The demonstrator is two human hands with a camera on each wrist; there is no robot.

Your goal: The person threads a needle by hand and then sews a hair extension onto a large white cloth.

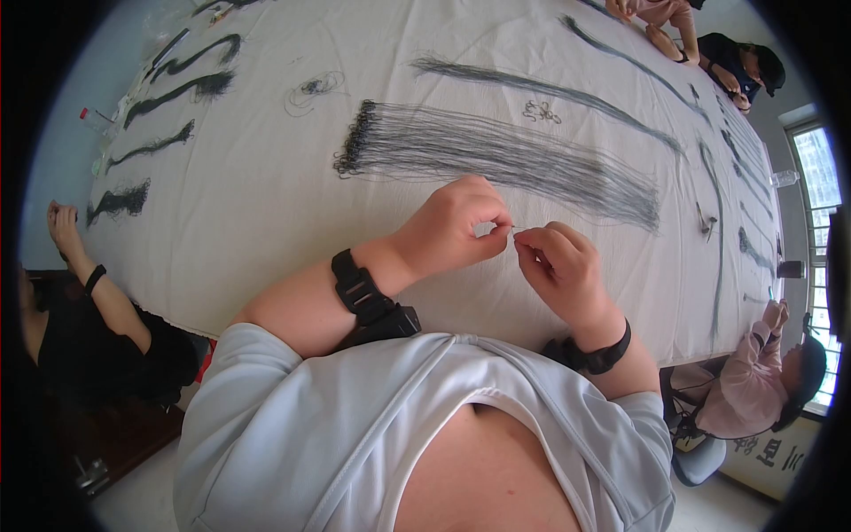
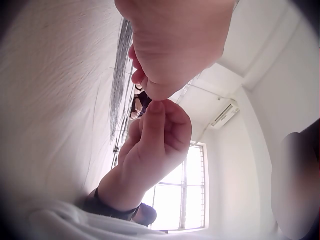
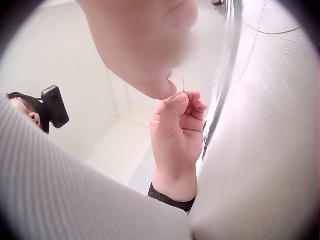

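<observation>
In the head view the left hand [image 1: 456, 226] and the right hand [image 1: 563, 270] meet tip to tip over the near part of the cloth. A tiny thin strand or pin [image 1: 515, 227] shows between their fingertips. The right wrist view shows a fine upright sliver [image 3: 183, 85] pinched by the thumb and finger of the left hand [image 3: 175, 130]. The right hand's [image 2: 155, 135] thumb and index finger are pressed together in the left wrist view; what they hold is too small to tell. Just beyond the hands lies a wide bundle of dark strands [image 1: 505, 160].
On the white cloth [image 1: 257, 177] lie a long dark bundle [image 1: 550, 89], a loose tangle [image 1: 315, 89], a small coil [image 1: 542, 111] and several short bundles at the left. People sit around the table, one with a hand [image 1: 62, 226] at the left edge. A bottle [image 1: 784, 178] stands at the right.
</observation>
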